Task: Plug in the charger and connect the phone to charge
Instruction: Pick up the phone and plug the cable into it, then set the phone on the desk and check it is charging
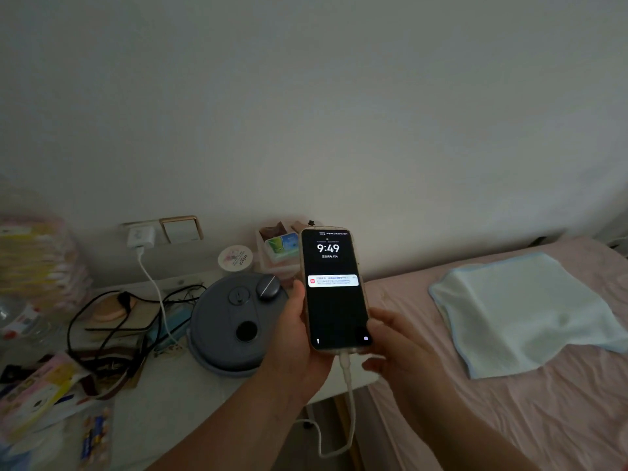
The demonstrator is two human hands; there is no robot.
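My left hand (pixel 299 338) holds the phone (pixel 334 290) upright by its left edge, with the lit screen showing 9:49 and a notification. My right hand (pixel 394 348) touches the phone's lower right corner, fingers loosely curled. A white cable (pixel 350 396) is plugged into the phone's bottom and loops down below the table edge. The white charger (pixel 140 236) sits in the wall socket at the left, and its cable (pixel 154 287) runs down onto the table.
A grey round appliance (pixel 234 324) stands on the white table (pixel 176 409) beside black cords (pixel 102 328), packets and a white jar (pixel 235 258). A wall switch (pixel 181 229) is next to the charger. At the right, a pink bed (pixel 509 419) carries a light blue towel (pixel 523 314).
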